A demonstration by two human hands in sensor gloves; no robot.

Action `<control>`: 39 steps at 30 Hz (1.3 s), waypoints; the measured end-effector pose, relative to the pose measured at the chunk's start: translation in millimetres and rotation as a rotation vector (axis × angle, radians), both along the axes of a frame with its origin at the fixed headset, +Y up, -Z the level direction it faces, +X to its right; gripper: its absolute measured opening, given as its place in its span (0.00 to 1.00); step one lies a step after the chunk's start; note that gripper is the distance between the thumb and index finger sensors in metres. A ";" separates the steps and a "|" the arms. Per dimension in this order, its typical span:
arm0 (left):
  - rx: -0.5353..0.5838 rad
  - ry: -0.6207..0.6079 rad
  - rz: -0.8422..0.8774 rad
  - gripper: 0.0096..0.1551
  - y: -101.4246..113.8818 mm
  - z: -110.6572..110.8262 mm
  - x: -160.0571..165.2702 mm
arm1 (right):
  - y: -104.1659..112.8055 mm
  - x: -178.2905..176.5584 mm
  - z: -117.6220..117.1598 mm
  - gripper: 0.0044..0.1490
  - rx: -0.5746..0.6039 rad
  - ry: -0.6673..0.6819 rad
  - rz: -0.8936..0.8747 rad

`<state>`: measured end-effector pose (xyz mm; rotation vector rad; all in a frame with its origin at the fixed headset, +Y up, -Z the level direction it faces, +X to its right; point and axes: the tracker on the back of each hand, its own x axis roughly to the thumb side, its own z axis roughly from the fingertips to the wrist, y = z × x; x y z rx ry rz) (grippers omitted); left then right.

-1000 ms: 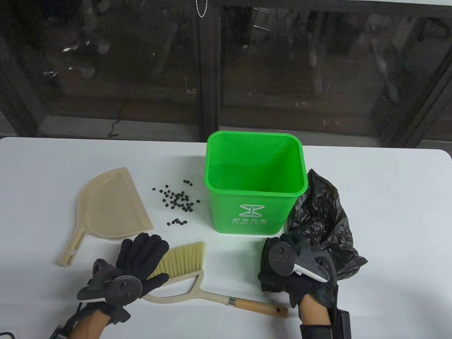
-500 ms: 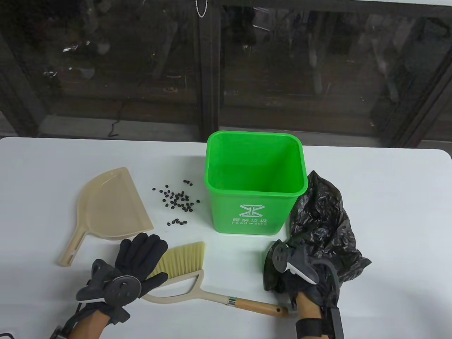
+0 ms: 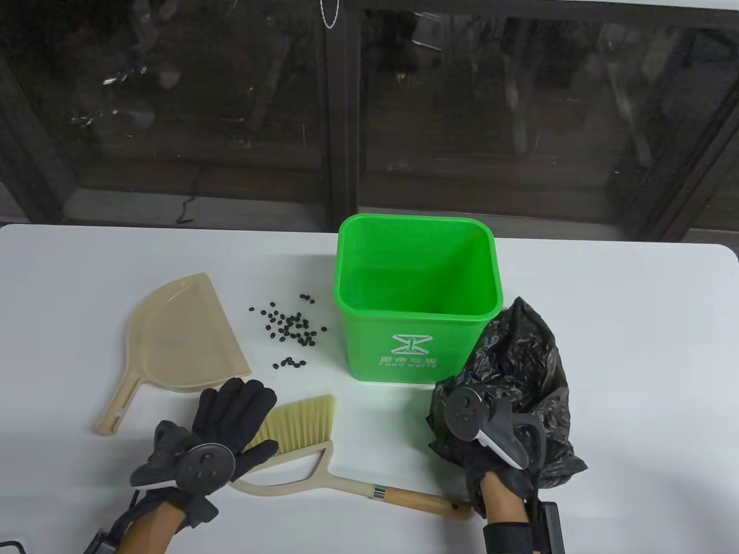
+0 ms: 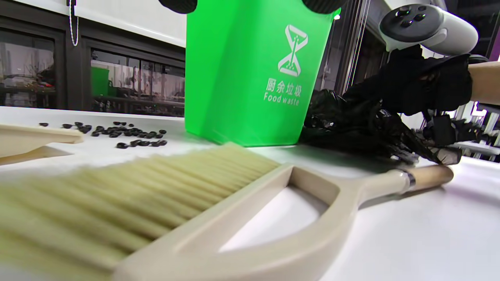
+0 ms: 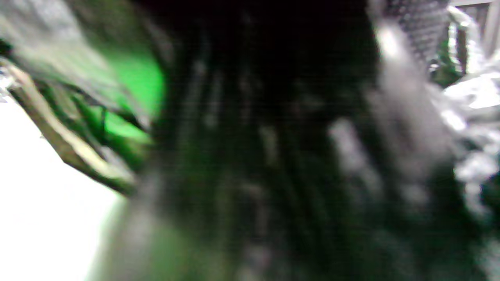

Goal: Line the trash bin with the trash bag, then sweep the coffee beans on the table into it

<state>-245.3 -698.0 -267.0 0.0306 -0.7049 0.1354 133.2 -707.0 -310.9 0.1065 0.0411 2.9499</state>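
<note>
Table view first, nearest edge: the left hand (image 3: 222, 430) sits spread and relaxed, fingers straight, gripping nothing, its thumb lying across the bristle end of the brush (image 3: 323, 456). Over on the other side, the right hand (image 3: 491, 456) is down on the trash bag (image 3: 519, 369), and it looks bunched into the black film, though the tracker hides the fingers and the right wrist view is pure blur. From the left wrist view that glove appears to be gathering the crumpled plastic, so I'd call it a hold on the bag.

That bag is going to be light, limp and slippery, a thin film with no shape of its own. Best bet, I'd say, is to find the open hem and pinch it with both hands, not a fistful of the middle.

Further out, the dustpan (image 3: 179, 340) lies flat at left, well apart from the bag. Coffee beans (image 3: 288, 329) are scattered between dustpan and bin; small, hard, likely to roll. Beyond them the trash bin (image 3: 415, 369) stands upright, unlined, rigid plastic, touching the bag at its right side.
</note>
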 end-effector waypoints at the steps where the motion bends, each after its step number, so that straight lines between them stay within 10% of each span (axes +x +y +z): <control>1: -0.006 -0.003 0.023 0.44 2.7 -0.2 3.1 | 6.2 -7.2 2.1 0.25 0.013 0.024 -0.032; 16: 0.052 0.018 0.397 0.49 61.2 -25.4 49.6 | 102.0 -121.5 8.6 0.25 0.282 0.278 -0.245; 27: 0.126 0.102 0.591 0.24 71.0 -28.4 28.1 | 104.5 -160.6 10.0 0.25 0.346 0.387 -0.284; 39: 0.224 0.189 0.579 0.22 79.7 -29.2 0.4 | 108.5 -120.0 4.3 0.26 0.368 0.335 -0.347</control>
